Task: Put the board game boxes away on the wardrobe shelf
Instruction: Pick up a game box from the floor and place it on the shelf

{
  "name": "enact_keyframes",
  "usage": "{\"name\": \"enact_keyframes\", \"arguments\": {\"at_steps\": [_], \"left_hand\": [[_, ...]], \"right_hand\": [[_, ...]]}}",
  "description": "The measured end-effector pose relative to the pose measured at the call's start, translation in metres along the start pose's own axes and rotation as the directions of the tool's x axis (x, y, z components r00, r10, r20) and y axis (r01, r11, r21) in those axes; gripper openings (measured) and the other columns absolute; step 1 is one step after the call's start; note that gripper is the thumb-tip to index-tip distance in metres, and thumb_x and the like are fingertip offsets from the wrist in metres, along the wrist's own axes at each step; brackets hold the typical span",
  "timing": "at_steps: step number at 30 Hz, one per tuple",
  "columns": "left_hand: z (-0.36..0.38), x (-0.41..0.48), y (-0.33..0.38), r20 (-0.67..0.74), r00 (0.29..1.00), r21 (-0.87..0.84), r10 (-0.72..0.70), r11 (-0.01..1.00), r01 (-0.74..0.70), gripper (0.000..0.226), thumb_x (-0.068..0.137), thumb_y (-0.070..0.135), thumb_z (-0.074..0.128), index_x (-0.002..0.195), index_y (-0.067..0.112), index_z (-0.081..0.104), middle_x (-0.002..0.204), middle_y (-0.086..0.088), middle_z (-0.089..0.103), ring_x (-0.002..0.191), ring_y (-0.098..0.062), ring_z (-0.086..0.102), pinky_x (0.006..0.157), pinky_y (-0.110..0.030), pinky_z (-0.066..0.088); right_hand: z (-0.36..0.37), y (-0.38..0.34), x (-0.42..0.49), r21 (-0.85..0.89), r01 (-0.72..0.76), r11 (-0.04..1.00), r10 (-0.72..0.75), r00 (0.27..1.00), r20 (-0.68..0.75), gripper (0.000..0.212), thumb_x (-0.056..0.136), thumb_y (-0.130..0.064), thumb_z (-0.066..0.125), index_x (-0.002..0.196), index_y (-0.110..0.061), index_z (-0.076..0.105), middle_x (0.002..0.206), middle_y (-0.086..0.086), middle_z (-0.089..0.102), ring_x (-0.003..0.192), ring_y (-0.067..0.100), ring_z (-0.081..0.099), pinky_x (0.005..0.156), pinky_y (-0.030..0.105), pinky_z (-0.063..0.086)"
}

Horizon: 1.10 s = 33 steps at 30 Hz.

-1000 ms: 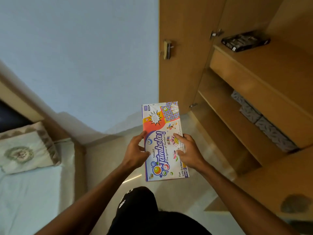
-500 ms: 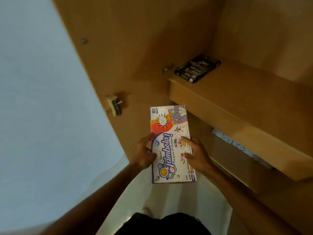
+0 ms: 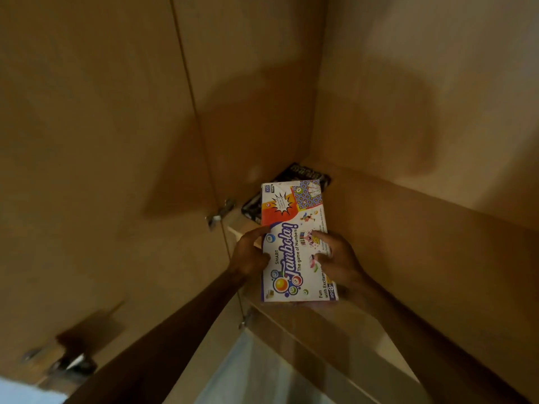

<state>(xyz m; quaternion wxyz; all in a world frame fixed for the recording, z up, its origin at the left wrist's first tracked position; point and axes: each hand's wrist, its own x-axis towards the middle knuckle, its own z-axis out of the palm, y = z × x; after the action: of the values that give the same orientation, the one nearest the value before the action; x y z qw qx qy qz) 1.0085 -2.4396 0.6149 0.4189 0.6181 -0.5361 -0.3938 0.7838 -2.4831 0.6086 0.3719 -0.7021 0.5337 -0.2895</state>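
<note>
Tambola box (image 3: 297, 243) held flat in both our hands, its far end already over the front of the wardrobe shelf (image 3: 408, 228) and partly covering a dark box (image 3: 294, 172) that lies in the shelf's back-left corner. Our left hand (image 3: 250, 255) pinches the left long edge, thumb on the printed lid; our right hand (image 3: 338, 262) clasps the right edge, fingers spread over the artwork — both grips closed on the box. We judge it light, stiff cardboard with a glossy, somewhat slippery lid, best held by the long edges as now, since the lid may lift off. Bare brown wood lines the shelf and the walls, with free room to the right of the dark box. An open door (image 3: 96, 170) stands at left — its hinge (image 3: 220, 214) just beside the shelf edge.
</note>
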Motion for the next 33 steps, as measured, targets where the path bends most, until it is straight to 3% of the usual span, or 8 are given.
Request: {"name": "enact_keyframes", "arguments": {"at_steps": [3, 7, 10, 13, 17, 22, 24, 33], "left_hand": [[-0.001, 0.061, 0.008, 0.003, 0.999, 0.001, -0.036, 0.999, 0.036, 0.054, 0.076, -0.013, 0.061, 0.118, 0.020, 0.057, 0.130, -0.014, 0.058, 0.112, -0.037, 0.063, 0.084, -0.055, 0.057], [-0.010, 0.109, 0.022, 0.215, 0.972, -0.029, -0.095, 0.994, 0.104, 0.064, 0.073, -0.012, 0.075, 0.130, 0.001, 0.049, 0.123, -0.004, 0.057, 0.099, -0.009, 0.063, 0.071, -0.020, 0.058], [-0.024, 0.135, 0.018, 0.435, 0.896, 0.135, -0.085, 0.990, 0.028, 0.088, 0.063, -0.004, 0.086, 0.138, 0.012, 0.043, 0.139, 0.007, 0.041, 0.121, -0.009, 0.052, 0.093, -0.024, 0.053], [-0.030, 0.155, 0.015, 0.515, 0.853, 0.378, -0.088, 0.916, -0.134, 0.111, 0.051, 0.017, 0.095, 0.145, 0.018, 0.037, 0.151, 0.008, 0.020, 0.135, -0.011, 0.033, 0.109, -0.032, 0.042], [-0.043, 0.183, 0.009, 0.446, 0.892, 0.418, 0.073, 0.864, -0.280, 0.082, 0.054, 0.015, 0.094, 0.128, 0.012, 0.057, 0.146, -0.001, 0.033, 0.130, -0.012, 0.037, 0.100, -0.011, 0.039], [-0.045, 0.180, 0.011, 0.239, 0.961, 0.627, 0.138, 0.734, -0.262, 0.017, 0.088, 0.010, 0.064, 0.103, 0.013, 0.071, 0.128, -0.009, 0.062, 0.116, -0.026, 0.060, 0.099, -0.040, 0.051], [-0.041, 0.173, 0.009, 0.224, 0.959, 0.691, 0.175, 0.665, -0.283, 0.022, 0.090, 0.011, 0.061, 0.110, 0.011, 0.070, 0.127, -0.011, 0.062, 0.118, -0.028, 0.058, 0.104, -0.040, 0.047], [-0.039, 0.142, -0.007, 0.140, 0.946, 0.718, 0.291, 0.628, -0.300, 0.042, 0.072, 0.001, 0.069, 0.113, 0.012, 0.069, 0.125, -0.008, 0.064, 0.121, -0.026, 0.056, 0.106, -0.042, 0.045]], "right_hand": [[-0.008, -0.006, 0.057, -0.037, 0.004, 0.999, -0.004, 1.000, 0.001, 0.046, 0.089, 0.006, 0.056, 0.132, -0.011, 0.055, 0.141, 0.009, 0.048, 0.127, 0.026, 0.051, 0.101, 0.035, 0.049], [-0.009, -0.005, 0.111, -0.082, -0.066, 0.994, 0.061, 0.996, -0.065, 0.037, 0.089, 0.004, 0.056, 0.124, -0.007, 0.061, 0.138, 0.015, 0.047, 0.120, 0.029, 0.056, 0.087, 0.024, 0.055], [-0.006, 0.003, 0.135, -0.078, -0.116, 0.990, 0.109, 0.990, -0.093, 0.034, 0.088, 0.008, 0.055, 0.121, 0.001, 0.060, 0.135, 0.017, 0.045, 0.105, 0.019, 0.059, 0.063, 0.003, 0.047], [-0.004, 0.006, 0.142, -0.069, -0.130, 0.989, 0.121, 0.985, -0.123, 0.035, 0.088, 0.005, 0.059, 0.122, -0.002, 0.060, 0.138, 0.016, 0.044, 0.123, 0.028, 0.053, 0.086, 0.019, 0.050], [-0.004, 0.004, 0.147, -0.066, -0.040, 0.997, 0.032, 0.992, -0.119, 0.038, 0.083, 0.004, 0.066, 0.121, 0.002, 0.060, 0.139, 0.019, 0.044, 0.128, 0.032, 0.049, 0.102, 0.035, 0.046], [0.010, 0.000, 0.154, -0.036, 0.086, 0.996, -0.085, 0.996, 0.032, 0.045, 0.075, -0.006, 0.078, 0.118, -0.008, 0.064, 0.133, 0.005, 0.044, 0.131, 0.022, 0.044, 0.105, 0.034, 0.045], [0.018, -0.007, 0.156, -0.116, 0.122, 0.986, -0.112, 0.989, 0.092, 0.052, 0.072, -0.015, 0.082, 0.121, -0.008, 0.064, 0.129, -0.001, 0.043, 0.127, 0.011, 0.036, 0.106, 0.026, 0.037], [0.033, 0.000, 0.158, -0.217, 0.256, 0.942, -0.237, 0.965, 0.110, 0.060, 0.049, -0.043, 0.084, 0.099, -0.010, 0.076, 0.121, 0.014, 0.063, 0.119, 0.025, 0.056, 0.098, 0.046, 0.050]]}}
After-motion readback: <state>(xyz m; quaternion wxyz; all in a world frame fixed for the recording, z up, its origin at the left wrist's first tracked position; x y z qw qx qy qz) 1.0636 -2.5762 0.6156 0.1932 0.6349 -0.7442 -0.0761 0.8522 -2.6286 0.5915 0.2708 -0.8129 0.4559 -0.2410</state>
